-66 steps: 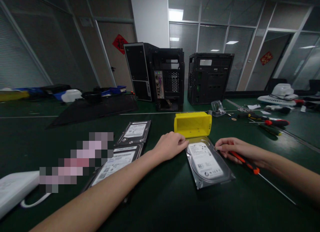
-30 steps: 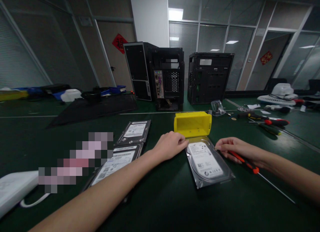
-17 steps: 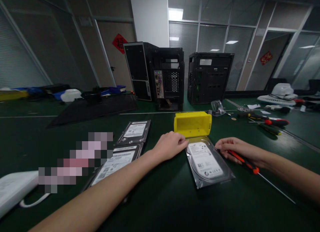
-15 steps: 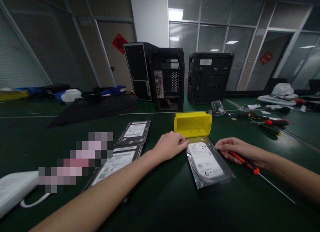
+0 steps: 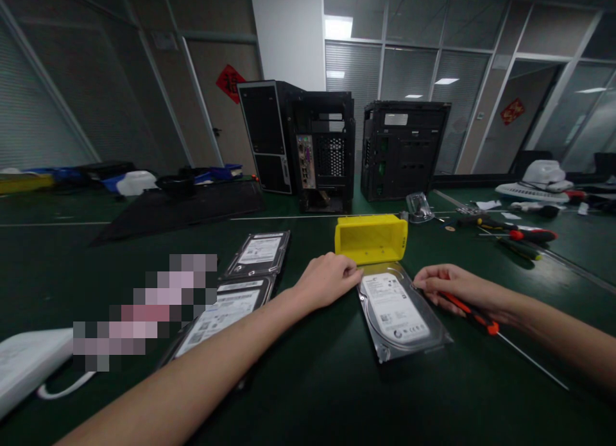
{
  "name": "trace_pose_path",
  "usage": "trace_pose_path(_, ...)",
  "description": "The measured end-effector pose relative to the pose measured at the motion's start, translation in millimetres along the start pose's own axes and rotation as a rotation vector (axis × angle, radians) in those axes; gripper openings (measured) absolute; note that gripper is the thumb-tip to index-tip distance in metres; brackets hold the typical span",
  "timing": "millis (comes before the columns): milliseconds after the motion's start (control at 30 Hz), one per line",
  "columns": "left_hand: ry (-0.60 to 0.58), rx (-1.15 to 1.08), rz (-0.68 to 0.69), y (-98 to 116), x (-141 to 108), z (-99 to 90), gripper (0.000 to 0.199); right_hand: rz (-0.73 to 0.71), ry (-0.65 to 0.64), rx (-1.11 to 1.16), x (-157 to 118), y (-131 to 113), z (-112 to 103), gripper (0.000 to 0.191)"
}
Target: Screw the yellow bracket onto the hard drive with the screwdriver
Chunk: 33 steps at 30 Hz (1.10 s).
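Note:
A silver hard drive (image 5: 392,311) with a white label lies flat on the green table in front of me. The curled fingers of my left hand (image 5: 330,278) grip its upper left edge. My right hand (image 5: 452,290) is closed around the orange-and-black handle of a screwdriver (image 5: 474,314), whose long shaft points down to the right. The thumb and fingertips of that hand also meet the drive's right edge. Right behind the drive sits a yellow plastic bin (image 5: 370,240), its opening facing me.
More hard drives (image 5: 257,253) lie in a row at left, partly behind my left forearm. A white device (image 5: 33,362) is at the near left. Black computer cases (image 5: 322,151) stand at the back. Pliers and other tools (image 5: 532,236) are scattered at right.

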<state>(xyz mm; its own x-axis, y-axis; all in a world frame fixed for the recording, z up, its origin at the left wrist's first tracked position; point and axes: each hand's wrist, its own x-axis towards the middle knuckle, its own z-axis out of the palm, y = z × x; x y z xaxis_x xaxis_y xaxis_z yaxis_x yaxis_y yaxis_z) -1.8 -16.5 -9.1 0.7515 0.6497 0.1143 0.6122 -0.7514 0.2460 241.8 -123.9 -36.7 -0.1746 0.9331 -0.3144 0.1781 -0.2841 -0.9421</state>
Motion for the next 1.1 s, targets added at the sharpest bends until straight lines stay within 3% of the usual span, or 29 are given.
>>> trace_pose_path(1100,-0.019,-0.023,-0.014,0.1,-0.3,0.0,0.042,-0.006,0.003,-0.032,0.1,-1.0,1.7,0.029)
